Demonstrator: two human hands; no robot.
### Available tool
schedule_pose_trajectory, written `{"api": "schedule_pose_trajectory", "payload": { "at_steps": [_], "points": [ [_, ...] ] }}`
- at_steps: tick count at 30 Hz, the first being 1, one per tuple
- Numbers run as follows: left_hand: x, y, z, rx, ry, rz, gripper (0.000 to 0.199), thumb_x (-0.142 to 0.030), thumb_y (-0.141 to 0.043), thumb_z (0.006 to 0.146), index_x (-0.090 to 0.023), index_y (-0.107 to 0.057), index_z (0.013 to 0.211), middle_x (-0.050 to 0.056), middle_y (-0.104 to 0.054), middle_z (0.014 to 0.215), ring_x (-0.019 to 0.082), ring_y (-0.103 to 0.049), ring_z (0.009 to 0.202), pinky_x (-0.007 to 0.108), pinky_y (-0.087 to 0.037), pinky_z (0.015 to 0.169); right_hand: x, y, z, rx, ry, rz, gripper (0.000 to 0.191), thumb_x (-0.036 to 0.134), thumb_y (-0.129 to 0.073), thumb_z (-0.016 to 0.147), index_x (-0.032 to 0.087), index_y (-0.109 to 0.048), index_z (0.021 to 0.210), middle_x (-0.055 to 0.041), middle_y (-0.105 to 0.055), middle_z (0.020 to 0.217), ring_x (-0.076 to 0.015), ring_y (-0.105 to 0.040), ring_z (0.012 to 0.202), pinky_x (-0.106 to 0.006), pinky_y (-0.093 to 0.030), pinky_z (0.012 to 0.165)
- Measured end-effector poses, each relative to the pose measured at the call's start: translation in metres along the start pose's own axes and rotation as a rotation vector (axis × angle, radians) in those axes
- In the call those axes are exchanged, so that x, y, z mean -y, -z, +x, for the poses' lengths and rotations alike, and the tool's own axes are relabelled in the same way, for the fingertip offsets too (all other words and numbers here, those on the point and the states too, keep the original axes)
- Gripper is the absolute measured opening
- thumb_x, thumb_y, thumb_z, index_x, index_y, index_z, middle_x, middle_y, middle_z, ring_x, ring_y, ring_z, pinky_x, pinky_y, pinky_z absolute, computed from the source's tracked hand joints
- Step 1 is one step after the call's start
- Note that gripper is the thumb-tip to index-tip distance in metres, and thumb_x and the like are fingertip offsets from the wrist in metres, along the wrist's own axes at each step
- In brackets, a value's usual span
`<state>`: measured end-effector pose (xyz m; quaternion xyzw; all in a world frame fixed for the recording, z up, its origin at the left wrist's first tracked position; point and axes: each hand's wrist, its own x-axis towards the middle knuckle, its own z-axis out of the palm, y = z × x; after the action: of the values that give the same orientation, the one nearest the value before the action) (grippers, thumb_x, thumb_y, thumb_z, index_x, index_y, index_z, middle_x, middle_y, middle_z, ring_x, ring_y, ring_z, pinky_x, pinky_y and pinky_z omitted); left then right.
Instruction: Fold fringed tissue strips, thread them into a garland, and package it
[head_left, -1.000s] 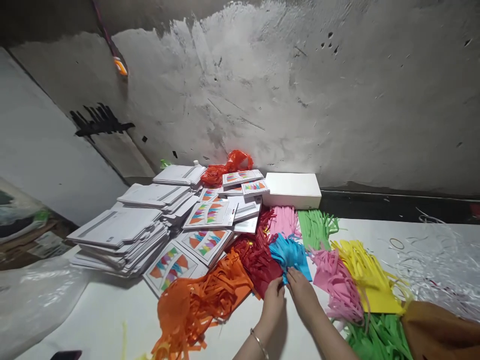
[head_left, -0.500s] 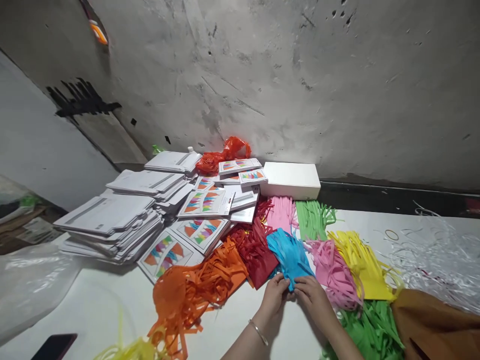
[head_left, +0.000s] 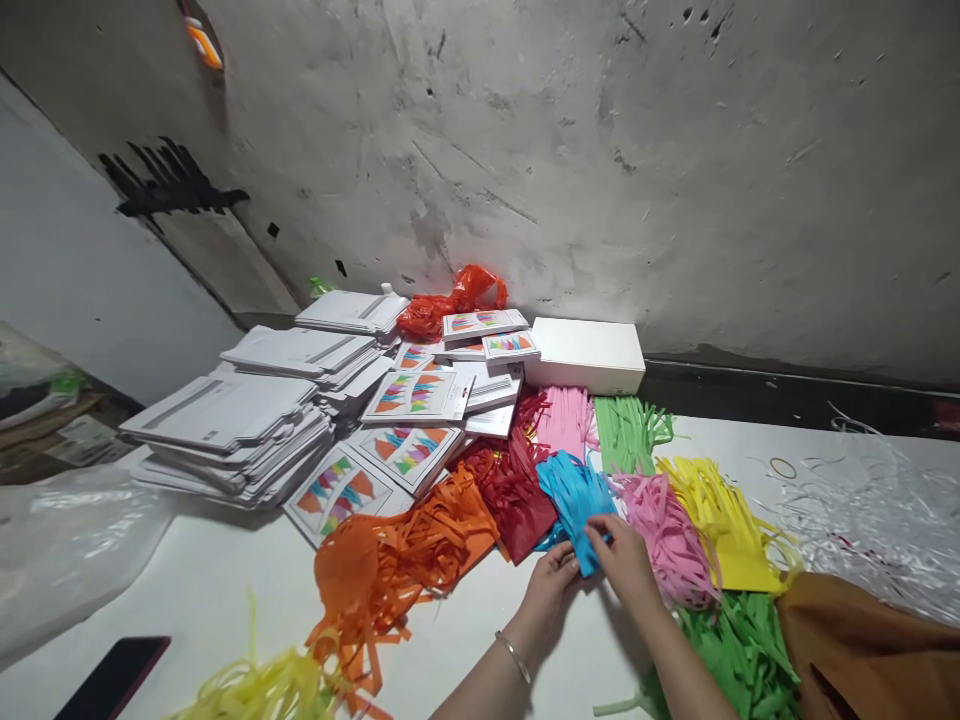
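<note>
A blue fringed paper tassel (head_left: 576,492) lies on the white table in front of me, its cut strips pointing away. My left hand (head_left: 551,583) is closed at its near left corner, thumb and fingers together on the edge. From the right, my right hand (head_left: 621,556) pinches the tassel a little higher up, near the uncut band. Dark red tassels (head_left: 517,515) lie against its left side. On the right, a pink tassel bundle (head_left: 664,535) sits close to my right hand. The fingertips partly cover the blue paper's near end.
Orange tassels (head_left: 442,535), yellow ones (head_left: 724,530) and green ones (head_left: 750,650) surround the hands. Printed packets (head_left: 420,395) and stacked white envelopes (head_left: 225,410) stand back left, beside a white box (head_left: 589,352). A phone (head_left: 112,680) lies front left; clear plastic strands (head_left: 877,510) spread at right.
My right hand has shifted up along the blue tassel's right edge, baring more of its near end. My left hand stays at the near left corner. The view has shifted slightly.
</note>
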<state>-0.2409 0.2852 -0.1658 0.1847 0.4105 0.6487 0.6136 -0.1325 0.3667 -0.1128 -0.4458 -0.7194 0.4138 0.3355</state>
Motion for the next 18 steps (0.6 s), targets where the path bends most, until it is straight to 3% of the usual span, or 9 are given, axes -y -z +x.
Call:
{"api": "schedule_pose_trajectory", "payload": {
  "at_steps": [3,6,9,12,18],
  "points": [
    [0.000,-0.002,-0.003,0.029,0.001,-0.013,0.029,-0.033,-0.084,0.066,-0.014,-0.074,0.086,0.008,-0.070,0.084,0.019,-0.063,0.079,0.029,-0.047,0.078,-0.014,-0.013,-0.028,-0.074,-0.011,-0.110,0.031,0.045,-0.062,0.078,0.019,-0.070,0.092,-0.0128,-0.066,0.094,-0.0326,-0.058,0.095,-0.049,-0.044,0.088],
    [-0.002,-0.005,-0.004,0.052,0.012,-0.012,0.030,-0.032,-0.086,0.062,-0.013,-0.074,0.082,0.008,-0.071,0.084,0.020,-0.063,0.082,0.030,-0.047,0.082,-0.021,-0.024,-0.037,-0.110,-0.012,-0.165,0.031,0.042,-0.055,0.081,0.019,-0.071,0.095,-0.0142,-0.066,0.096,-0.0338,-0.055,0.099,-0.051,-0.038,0.093],
    [-0.002,-0.005,-0.002,0.042,0.037,-0.008,0.039,-0.037,-0.088,0.060,-0.012,-0.074,0.085,0.010,-0.071,0.084,0.020,-0.064,0.080,0.030,-0.048,0.078,-0.023,-0.026,-0.034,-0.105,-0.026,-0.159,0.031,0.037,-0.046,0.085,0.020,-0.073,0.087,-0.0119,-0.068,0.088,-0.0302,-0.059,0.089,-0.046,-0.041,0.088],
    [0.002,-0.005,0.004,-0.004,0.064,-0.003,0.045,-0.052,-0.081,0.065,-0.011,-0.069,0.077,0.009,-0.069,0.073,0.017,-0.063,0.066,0.028,-0.048,0.065,-0.024,-0.021,-0.031,-0.120,-0.073,-0.130,0.029,0.037,-0.047,0.082,0.021,-0.071,0.082,-0.0102,-0.069,0.087,-0.0283,-0.061,0.087,-0.041,-0.044,0.083],
    [0.007,-0.005,0.016,-0.071,0.118,0.035,0.054,-0.061,-0.079,0.063,-0.013,-0.058,0.072,0.003,-0.062,0.058,0.013,-0.056,0.048,0.026,-0.045,0.051,-0.029,-0.017,-0.032,-0.193,-0.264,-0.049,0.030,0.036,-0.059,0.070,0.020,-0.064,0.094,-0.0057,-0.071,0.079,-0.0258,-0.065,0.072,-0.035,-0.047,0.067]
  ]
}}
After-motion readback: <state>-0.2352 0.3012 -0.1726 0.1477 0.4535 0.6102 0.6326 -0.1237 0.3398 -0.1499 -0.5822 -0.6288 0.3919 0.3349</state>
